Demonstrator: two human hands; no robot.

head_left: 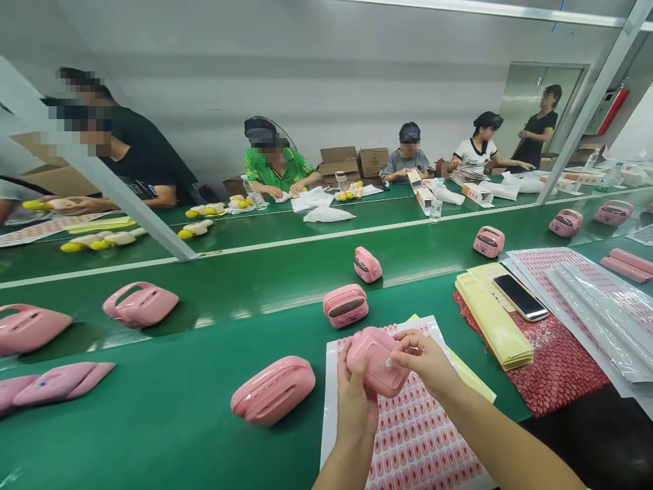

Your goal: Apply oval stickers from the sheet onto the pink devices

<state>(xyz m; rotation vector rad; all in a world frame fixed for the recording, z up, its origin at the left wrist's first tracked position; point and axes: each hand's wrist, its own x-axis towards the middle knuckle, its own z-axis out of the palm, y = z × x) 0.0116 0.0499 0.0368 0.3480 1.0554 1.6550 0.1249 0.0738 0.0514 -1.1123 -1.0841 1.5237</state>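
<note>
My left hand (360, 395) is wrapped round a rounded pink plastic device (380, 357), whose face with a shallow recessed panel is turned up. The fingers of my right hand (421, 357) are curled in at the device's right side, with the thumb against the panel. Whether anything small sits between those fingers cannot be made out. Below both hands lies a white sheet of pink oval stickers (413, 442). Left of it, a pink device with a handle (274, 390) rests on its side. Just beyond the sheet stands another pink device (345, 305) with a dark front panel.
More pink devices (141, 304) stand along the green conveyor belt (286, 272). To the right lie folded yellow papers (492, 316), a phone (520, 297), red bubble wrap (556, 367) and plastic-wrapped sheets (596, 313). A slanted metal post (107, 170) rises at left. Several co-workers sit across the belt.
</note>
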